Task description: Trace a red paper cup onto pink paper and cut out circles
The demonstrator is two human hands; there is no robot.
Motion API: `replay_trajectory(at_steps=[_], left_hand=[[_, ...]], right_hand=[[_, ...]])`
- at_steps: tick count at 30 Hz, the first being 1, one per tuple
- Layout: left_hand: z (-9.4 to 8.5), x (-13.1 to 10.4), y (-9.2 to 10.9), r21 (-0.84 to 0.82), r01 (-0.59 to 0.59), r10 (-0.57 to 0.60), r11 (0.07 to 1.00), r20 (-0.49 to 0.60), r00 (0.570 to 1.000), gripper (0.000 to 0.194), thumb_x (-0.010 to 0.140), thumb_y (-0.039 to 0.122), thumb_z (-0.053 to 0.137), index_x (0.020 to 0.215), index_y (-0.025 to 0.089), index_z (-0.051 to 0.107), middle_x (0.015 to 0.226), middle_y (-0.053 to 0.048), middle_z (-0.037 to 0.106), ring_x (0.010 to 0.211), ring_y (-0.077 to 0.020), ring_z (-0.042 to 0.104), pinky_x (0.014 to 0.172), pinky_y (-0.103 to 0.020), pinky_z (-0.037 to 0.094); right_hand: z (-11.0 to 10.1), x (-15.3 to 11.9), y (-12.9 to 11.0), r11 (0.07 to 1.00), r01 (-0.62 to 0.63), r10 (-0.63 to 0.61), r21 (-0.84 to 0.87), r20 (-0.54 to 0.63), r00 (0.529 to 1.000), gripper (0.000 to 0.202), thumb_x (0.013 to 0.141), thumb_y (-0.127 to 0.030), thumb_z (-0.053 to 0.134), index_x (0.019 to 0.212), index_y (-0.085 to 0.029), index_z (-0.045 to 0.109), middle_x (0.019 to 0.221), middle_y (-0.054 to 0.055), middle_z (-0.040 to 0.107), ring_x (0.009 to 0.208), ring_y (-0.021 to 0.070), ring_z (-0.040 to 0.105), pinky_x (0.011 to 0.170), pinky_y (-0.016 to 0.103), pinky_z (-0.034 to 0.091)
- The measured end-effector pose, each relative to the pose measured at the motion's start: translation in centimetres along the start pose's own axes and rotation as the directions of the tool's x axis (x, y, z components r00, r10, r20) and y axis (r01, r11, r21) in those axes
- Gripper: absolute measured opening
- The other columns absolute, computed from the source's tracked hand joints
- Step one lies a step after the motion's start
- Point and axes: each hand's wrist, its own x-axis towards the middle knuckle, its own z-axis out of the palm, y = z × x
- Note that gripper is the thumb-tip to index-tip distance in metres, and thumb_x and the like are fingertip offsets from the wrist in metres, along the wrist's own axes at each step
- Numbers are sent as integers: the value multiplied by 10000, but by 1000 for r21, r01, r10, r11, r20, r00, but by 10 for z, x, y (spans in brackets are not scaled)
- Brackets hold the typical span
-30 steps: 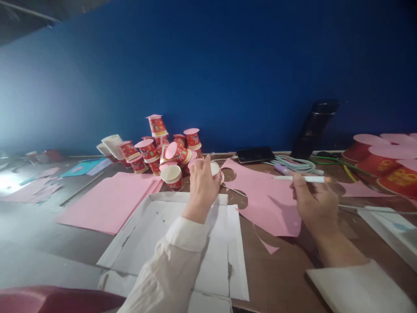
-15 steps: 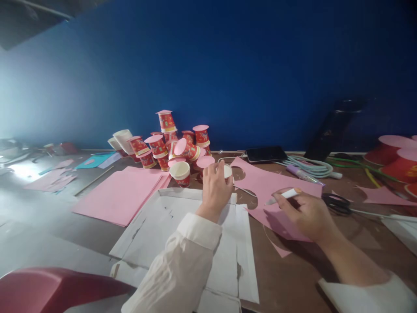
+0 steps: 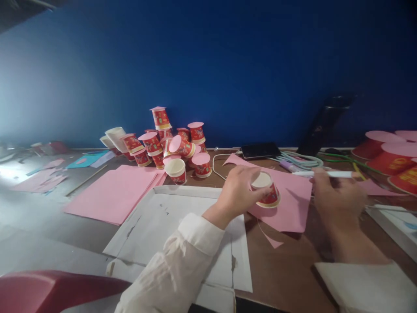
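1. While its thumb and fingers curl partway round a red paper cup (image 3: 271,198), the left hand (image 3: 239,189) has hold of its side.
2. That cup is upside down over the cut pink sheet (image 3: 295,191), pale base up, wide rim down, its axis nearly upright.
3. The right hand (image 3: 340,202), blurred, pinches a white pen (image 3: 340,174), its long axis almost level, running left to right.
4. Left of the sheet, white cardboard (image 3: 176,230) lies on the bench (image 3: 276,274); behind it stand pink-topped cups (image 3: 151,144).

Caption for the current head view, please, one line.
Left hand holds a red paper cup over cut pink paper; right hand holds a white pen.
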Motion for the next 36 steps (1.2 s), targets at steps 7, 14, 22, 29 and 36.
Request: replay_trajectory(at_steps=[7,14,22,29,36], left_hand=[[11,-1,8,100,-71,61,992,105,993,487,755,353,886,1178,169,731,1169,-119,733,1134,-296,639,1027,-459,526],[15,-18,14,150,-110,84,983,167,982,459,779,345,851,1189,190,716,1146,-101,705,1137,-287,618,1053,-453,506],[16,-21,19,171,-77,45,982,182,982,466,819,372,821,1242,227,689,1195,-105,679,1149,-291,617,1038,-462,512],[15,-19,23,223,-124,70,967,232,970,424,867,422,778,1211,188,693,1190,-121,657,1104,-285,608,1019,-441,499],[12,-13,28,301,-137,47,944,289,956,322,890,423,740,1081,165,716,1073,-112,640,1004,-273,594,962,-416,501]], right_hand=[[6,-4,-3,997,-38,36,61,23,999,382,736,-577,466,598,-256,620,531,59,550,711,297,614,802,448,475],[3,-5,-7,997,-31,30,72,20,999,365,732,-571,450,638,-251,598,605,81,594,739,294,628,806,436,477],[-2,-9,-13,997,-25,20,77,65,998,329,778,-532,486,650,-245,586,636,94,615,725,264,583,768,385,421],[-4,-9,-15,997,-30,24,66,94,995,326,782,-531,501,648,-246,587,645,104,629,733,267,581,760,379,406],[-4,-11,-17,996,-12,6,87,73,997,340,775,-537,503,635,-240,590,624,97,618,707,251,578,754,377,415]])
